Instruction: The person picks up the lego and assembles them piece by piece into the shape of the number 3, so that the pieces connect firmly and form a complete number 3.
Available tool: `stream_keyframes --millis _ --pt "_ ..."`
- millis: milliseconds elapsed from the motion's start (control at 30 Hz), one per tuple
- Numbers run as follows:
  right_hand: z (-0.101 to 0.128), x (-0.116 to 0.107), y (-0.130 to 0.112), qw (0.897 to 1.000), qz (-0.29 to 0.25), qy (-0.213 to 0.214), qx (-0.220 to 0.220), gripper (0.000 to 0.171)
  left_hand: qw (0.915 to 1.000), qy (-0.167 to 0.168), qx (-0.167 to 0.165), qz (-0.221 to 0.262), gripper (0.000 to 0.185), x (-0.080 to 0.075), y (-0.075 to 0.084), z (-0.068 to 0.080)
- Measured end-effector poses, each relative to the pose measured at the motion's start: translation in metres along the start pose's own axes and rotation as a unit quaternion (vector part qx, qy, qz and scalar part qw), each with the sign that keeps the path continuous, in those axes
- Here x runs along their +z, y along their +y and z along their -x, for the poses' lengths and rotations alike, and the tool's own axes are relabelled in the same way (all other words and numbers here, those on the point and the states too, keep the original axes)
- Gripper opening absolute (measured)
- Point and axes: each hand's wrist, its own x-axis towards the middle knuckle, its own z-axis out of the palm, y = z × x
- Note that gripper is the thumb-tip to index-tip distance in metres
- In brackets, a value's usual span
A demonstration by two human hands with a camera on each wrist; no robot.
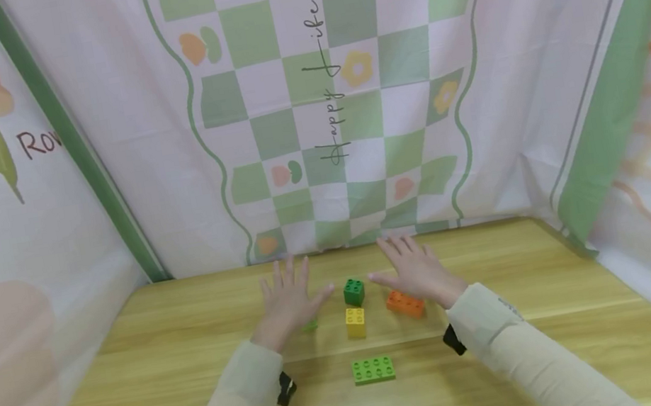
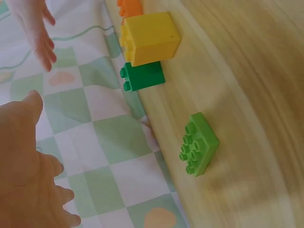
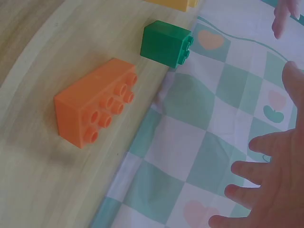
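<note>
1. Head view: both hands hover flat over the far end of the wooden surface, near the patterned cloth that hangs behind it. The left hand has its fingers spread wide and holds nothing; a small light green brick peeks out just under its wrist side. The right hand is likewise spread wide and empty, with an orange brick lying just beside and partly under its heel.
2. Also in the head view, a dark green brick sits between the two hands, touching neither. A yellow brick stands just in front of it, closer to the person, and a long light green brick lies nearer still, apart from the rest.
3. Left wrist view: the left hand fills the lower left corner, thumb up and fingers loosely extended, gripping nothing. The small light green brick lies alone on the wood, near that hand. Farther off, the yellow brick and dark green brick stand close together, with an orange corner behind them. The other hand shows at the upper left, fingers straight.
4. Right wrist view: the right hand is at the lower right, fingers straight and apart, touching nothing. The orange brick lies studs sideways on the wood, nearest to it; the dark green brick stands a little beyond.
</note>
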Motion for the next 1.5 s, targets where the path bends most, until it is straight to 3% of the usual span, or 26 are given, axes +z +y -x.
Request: stream_keyframes --millis 700,1500 --pt "0.006 0.018 0.002 0.999 -0.030 -0.001 -0.033 0.084 0.9976 0.003 0.066 0.019 0.079 0.020 -0.009 0.022" --pt "0.010 0.030 -0.001 0.991 -0.121 -0.012 -0.048 0.080 0.9889 -0.017 0.144 0.034 0.080 0.041 -0.018 0.040"
